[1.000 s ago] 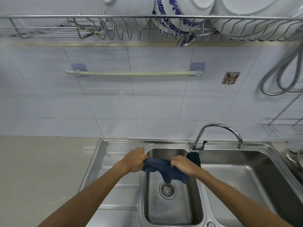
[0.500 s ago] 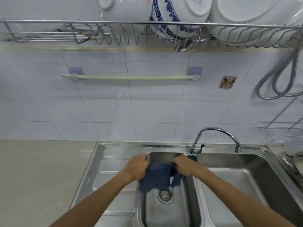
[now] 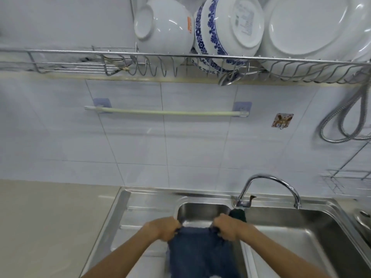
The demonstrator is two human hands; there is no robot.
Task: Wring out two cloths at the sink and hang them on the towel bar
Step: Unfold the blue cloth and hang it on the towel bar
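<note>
A dark blue cloth point(image 3: 200, 253) hangs spread flat over the left basin of the steel sink point(image 3: 202, 211). My left hand point(image 3: 164, 229) grips its top left corner and my right hand point(image 3: 226, 227) grips its top right corner. A second, dark green cloth point(image 3: 239, 214) lies draped on the divider between the basins, just behind my right hand. The pale towel bar point(image 3: 160, 112) is fixed to the tiled wall well above both hands and carries nothing.
A curved chrome tap point(image 3: 269, 179) rises behind the sink divider. A wire dish rack point(image 3: 180, 65) with white and blue-patterned bowls and plates hangs above the bar. A metal hose point(image 3: 341, 119) loops at the right; a beige counter point(image 3: 50, 227) lies left.
The bunched blue cloth has been opened out flat between my hands, held by its top corners. The view has tilted upward, so the rack shows more and the sink less.
</note>
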